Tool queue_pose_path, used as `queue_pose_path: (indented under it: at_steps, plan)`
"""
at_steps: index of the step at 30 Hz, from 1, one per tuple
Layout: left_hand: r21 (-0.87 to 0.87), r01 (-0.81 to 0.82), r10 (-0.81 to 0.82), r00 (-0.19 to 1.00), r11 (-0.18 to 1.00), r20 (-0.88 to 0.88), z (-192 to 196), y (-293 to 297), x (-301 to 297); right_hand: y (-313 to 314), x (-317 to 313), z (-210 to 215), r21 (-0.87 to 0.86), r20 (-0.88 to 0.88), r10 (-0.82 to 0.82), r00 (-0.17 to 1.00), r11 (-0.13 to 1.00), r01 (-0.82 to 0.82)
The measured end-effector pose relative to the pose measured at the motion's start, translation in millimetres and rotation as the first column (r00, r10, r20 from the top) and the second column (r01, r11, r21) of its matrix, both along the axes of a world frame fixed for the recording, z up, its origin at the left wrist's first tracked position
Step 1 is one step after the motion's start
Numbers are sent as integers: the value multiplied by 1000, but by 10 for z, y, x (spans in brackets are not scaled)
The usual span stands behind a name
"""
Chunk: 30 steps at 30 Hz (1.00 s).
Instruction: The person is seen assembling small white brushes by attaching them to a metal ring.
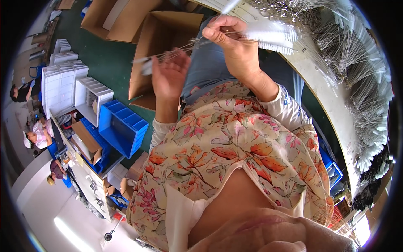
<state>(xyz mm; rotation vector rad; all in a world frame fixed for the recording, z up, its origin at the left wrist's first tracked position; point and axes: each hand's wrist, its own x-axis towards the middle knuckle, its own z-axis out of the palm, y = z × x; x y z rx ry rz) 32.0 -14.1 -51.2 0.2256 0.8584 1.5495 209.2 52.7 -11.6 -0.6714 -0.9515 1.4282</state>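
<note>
My right hand [237, 46] is closed, thumb and fingers pinching a small bundle of thin wire brushes [273, 38]. White bristles stick out on its right side, and the bare wires run left toward my other hand. My left hand [171, 73] is palm up, fingers apart and slightly curled, blurred by motion. Thin wires with a whitish end [147, 67] pass at its fingertips; whether they touch the fingers is hard to see. A streaked white brush end [230, 6] shows above my right hand.
On the pale worktable [331, 113] at the right lies a large heap of wire brushes [348, 54]. An open cardboard box [145, 46] stands beyond my left hand. Blue crates [121, 126] and white crates [65, 84] stand at the left, with several people farther off.
</note>
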Motion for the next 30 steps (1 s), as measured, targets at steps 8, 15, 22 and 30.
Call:
queue_pose_path:
  at_steps: [8,15,22,30]
  plan:
    - [-53,419,-422,892,907,-161,440,-53,-24,-66,-139,91,668,357,194,913,631,-395]
    - [-171,400,-404,915,900,13,629,75,-224,-126,-293,114,808,495,64,866,331,-487]
    - [30,277,-258,924,960,-282,675,253,-594,-54,-235,52,318,165,163,973,925,-209]
    - [76,425,-257,670,902,-696,1311,327,-1632,-162,295,-500,-13,716,523,461,671,-741]
